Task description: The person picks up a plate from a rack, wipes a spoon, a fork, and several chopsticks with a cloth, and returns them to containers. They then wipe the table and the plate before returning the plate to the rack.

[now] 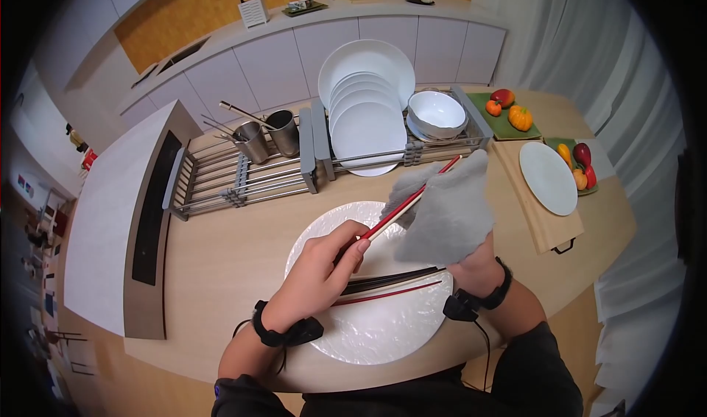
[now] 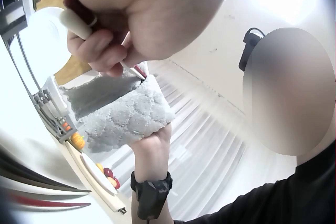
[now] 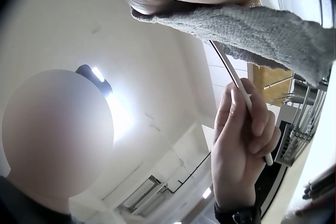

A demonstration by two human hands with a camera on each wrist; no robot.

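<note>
My left hand [image 1: 317,270] grips a red chopstick and a white chopstick [image 1: 398,212] near their lower ends, over a large white textured plate [image 1: 368,343]. The grey cloth [image 1: 449,218] is draped over my right hand [image 1: 475,270] and lies against the upper part of the chopsticks; the right fingers are mostly hidden by it. In the left wrist view the cloth [image 2: 126,113] surrounds the chopstick tips. Several dark chopsticks [image 1: 383,279] and a red one [image 1: 398,292] lie on the plate beneath the hands.
Behind the plate stand metal racks [image 1: 250,185] with steel cups [image 1: 283,133], upright white plates [image 1: 368,133] and white bowls [image 1: 437,114]. To the right are a wooden board [image 1: 545,233] bearing a white plate [image 1: 549,178], and green trays [image 1: 508,128] with vegetables. A black-panelled appliance [image 1: 155,218] is at left.
</note>
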